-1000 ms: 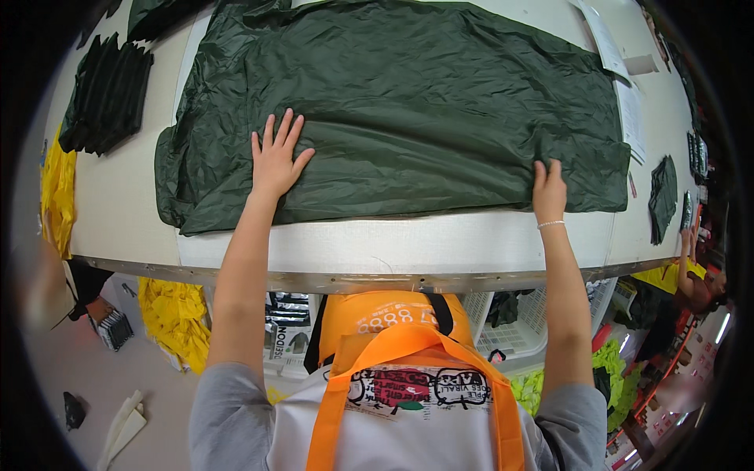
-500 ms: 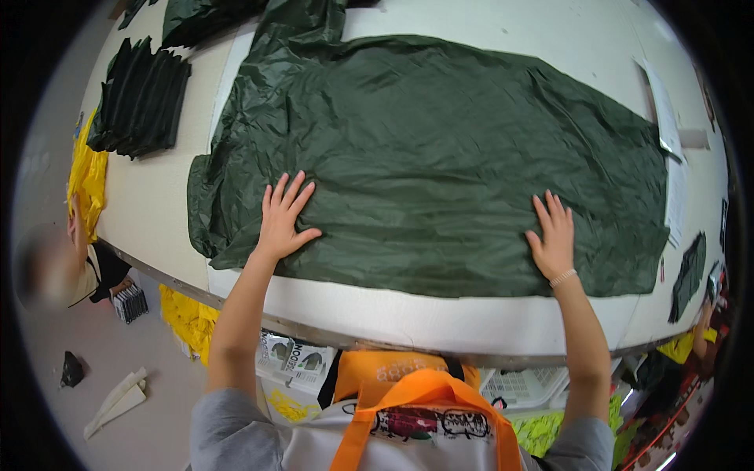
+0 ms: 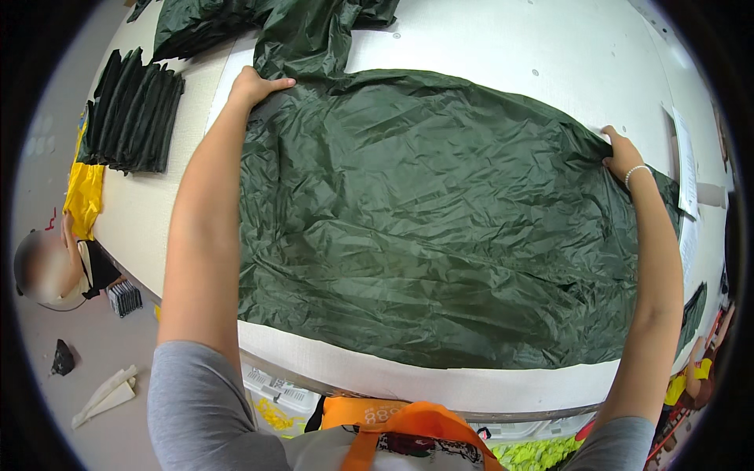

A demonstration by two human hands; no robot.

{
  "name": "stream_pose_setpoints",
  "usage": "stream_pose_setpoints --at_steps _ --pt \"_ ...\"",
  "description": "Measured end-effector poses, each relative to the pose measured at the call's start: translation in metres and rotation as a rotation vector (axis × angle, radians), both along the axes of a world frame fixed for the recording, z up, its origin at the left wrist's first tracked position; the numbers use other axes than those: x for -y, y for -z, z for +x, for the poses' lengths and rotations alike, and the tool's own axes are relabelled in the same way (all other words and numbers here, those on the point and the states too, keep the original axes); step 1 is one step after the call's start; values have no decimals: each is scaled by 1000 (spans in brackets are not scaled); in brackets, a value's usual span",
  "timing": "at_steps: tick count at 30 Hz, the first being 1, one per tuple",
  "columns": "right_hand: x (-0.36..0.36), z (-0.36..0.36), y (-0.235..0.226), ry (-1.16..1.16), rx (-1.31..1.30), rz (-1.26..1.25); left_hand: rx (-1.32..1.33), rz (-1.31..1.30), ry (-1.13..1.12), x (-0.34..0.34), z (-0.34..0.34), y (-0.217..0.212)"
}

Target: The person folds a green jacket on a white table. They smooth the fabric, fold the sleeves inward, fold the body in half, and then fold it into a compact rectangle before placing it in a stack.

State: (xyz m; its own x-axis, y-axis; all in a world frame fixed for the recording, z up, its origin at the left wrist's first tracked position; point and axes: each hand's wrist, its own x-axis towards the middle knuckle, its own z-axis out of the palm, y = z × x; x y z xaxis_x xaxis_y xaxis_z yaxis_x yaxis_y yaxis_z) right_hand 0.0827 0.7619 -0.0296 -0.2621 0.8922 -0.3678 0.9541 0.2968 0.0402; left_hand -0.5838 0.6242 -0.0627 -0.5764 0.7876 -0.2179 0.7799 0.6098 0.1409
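Note:
A wide dark green garment (image 3: 424, 228) of thin, shiny, crumpled cloth lies spread over the white table. At its far left corner, where a sleeve-like piece runs off toward the back, my left hand (image 3: 255, 86) grips the cloth. Its thumb lies on top, while the other fingers are mostly hidden. On the far right edge my right hand (image 3: 620, 154), with a beaded bracelet at the wrist, pinches the cloth and draws folds toward it. My forearms reach along both sides and cover parts of the garment's side edges.
Folded dark green bundles (image 3: 133, 118) stand in a row at the left. More dark green cloth (image 3: 200, 27) is heaped behind. Papers (image 3: 685, 161) lie at the right edge. Another person (image 3: 67, 263) is at the left beside yellow cloth (image 3: 84, 192). White crates sit below the table's front edge.
Both hands have moved from lying flat on the garment's near part to holding its far edge. The garment's near edge now lies closer to me, and its surface is more wrinkled.

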Motion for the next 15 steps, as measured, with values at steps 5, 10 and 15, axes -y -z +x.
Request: stream_pose_setpoints --at_steps 5,10,15 --pt "54 76 -20 -291 16 252 -297 250 173 46 28 -61" --pt "199 136 -94 -240 -169 526 -323 848 377 224 38 -114" --pt "350 171 -94 -185 -213 515 -332 505 468 407 62 -94"
